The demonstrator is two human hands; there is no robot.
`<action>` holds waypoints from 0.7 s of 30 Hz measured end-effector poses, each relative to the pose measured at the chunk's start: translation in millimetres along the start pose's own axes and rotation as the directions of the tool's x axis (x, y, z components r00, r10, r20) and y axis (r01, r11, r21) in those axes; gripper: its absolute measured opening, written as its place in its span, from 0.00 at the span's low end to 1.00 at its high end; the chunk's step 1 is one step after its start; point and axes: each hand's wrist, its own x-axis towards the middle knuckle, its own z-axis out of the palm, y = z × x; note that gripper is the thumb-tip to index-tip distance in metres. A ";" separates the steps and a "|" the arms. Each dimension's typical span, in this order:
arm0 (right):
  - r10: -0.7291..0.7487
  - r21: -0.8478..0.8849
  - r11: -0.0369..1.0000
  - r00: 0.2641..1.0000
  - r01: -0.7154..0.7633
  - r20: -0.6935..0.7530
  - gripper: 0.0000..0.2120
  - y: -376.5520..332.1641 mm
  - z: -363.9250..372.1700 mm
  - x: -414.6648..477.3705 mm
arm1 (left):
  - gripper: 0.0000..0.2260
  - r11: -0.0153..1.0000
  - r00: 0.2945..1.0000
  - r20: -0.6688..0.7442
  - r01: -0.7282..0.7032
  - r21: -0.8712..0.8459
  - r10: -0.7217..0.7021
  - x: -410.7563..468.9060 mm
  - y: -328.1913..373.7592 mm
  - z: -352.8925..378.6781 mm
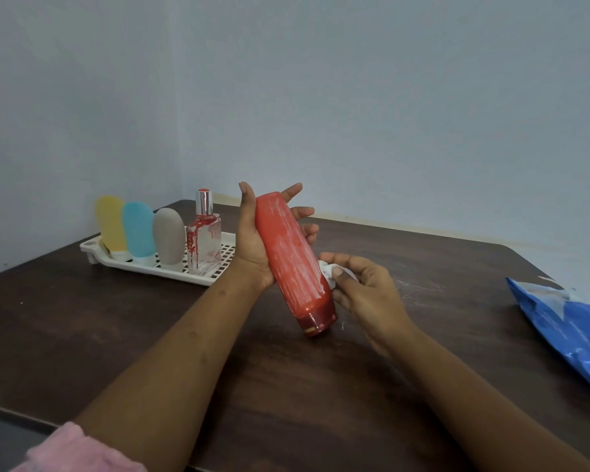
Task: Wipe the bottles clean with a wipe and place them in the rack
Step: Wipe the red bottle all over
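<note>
A red bottle streaked with white residue is held tilted above the table, its dark red cap pointing down toward me. My left hand cradles its upper body, thumb on the left side and fingers wrapping behind to the right. My right hand pinches a crumpled white wipe against the bottle's lower right side. The white rack stands at the back left. It holds a yellow bottle, a blue bottle, a grey bottle and a clear glass perfume bottle with red smears.
A blue wipe packet lies at the right edge of the dark wooden table. Faint white smudges mark the tabletop behind my right hand. Pale walls meet in a corner behind the rack.
</note>
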 end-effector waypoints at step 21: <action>-0.370 -0.636 0.683 0.921 0.360 0.124 0.10 1.1 9.2 -23.3 | 0.35 0.999 0.971 -0.233 0.042 -0.008 -0.043 1.5 3.1 -6.1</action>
